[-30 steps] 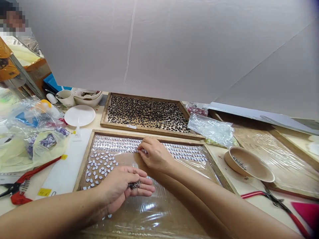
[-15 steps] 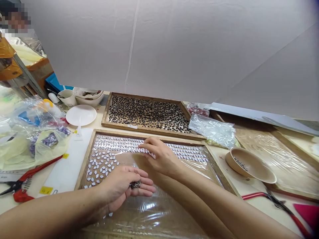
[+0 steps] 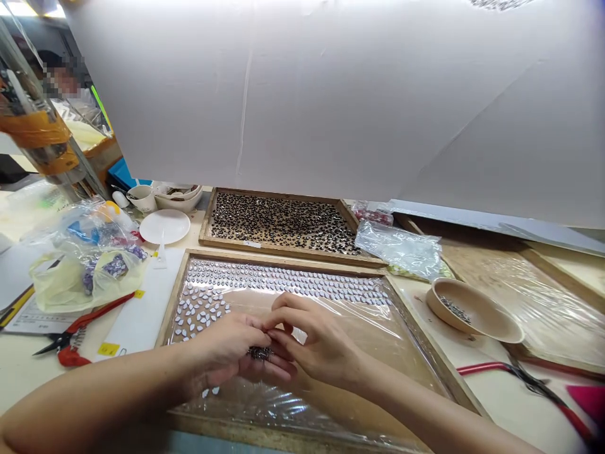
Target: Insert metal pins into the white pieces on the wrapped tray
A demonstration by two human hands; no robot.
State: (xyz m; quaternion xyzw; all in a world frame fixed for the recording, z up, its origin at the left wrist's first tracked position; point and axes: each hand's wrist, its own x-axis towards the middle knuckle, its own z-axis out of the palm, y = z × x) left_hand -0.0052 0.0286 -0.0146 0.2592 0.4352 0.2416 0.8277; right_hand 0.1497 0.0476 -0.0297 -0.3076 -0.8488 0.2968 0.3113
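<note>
My left hand (image 3: 227, 343) is turned palm up over the wooden-framed tray (image 3: 171, 309), cupping a small heap of dark metal pieces (image 3: 259, 353). Above that palm, my right hand (image 3: 319, 340) has thumb and fingers pinched together against the left thumb and fingertips. Whatever sits in the pinch is hidden. Clear film covers the tray. Along its far side run rows of small pale pieces (image 3: 283, 277) with metal bits on many of them. Loose white leaf-shaped pieces (image 3: 201, 309) lie scattered at the tray's left, and a few more show below my left wrist.
Behind stands another framed tray (image 3: 204, 232) of dark pieces. A beige bowl (image 3: 496, 328) with metal bits and red-handled pliers (image 3: 524, 381) are on the right. Red cutters (image 3: 73, 340), plastic bags (image 3: 94, 277) and a white plate (image 3: 165, 227) lie left. A person (image 3: 63, 75) is far left.
My right hand has come back from the rows of pale pieces to my left hand, and its fingers now meet the left thumb and fingertips. The camera view has shifted slightly.
</note>
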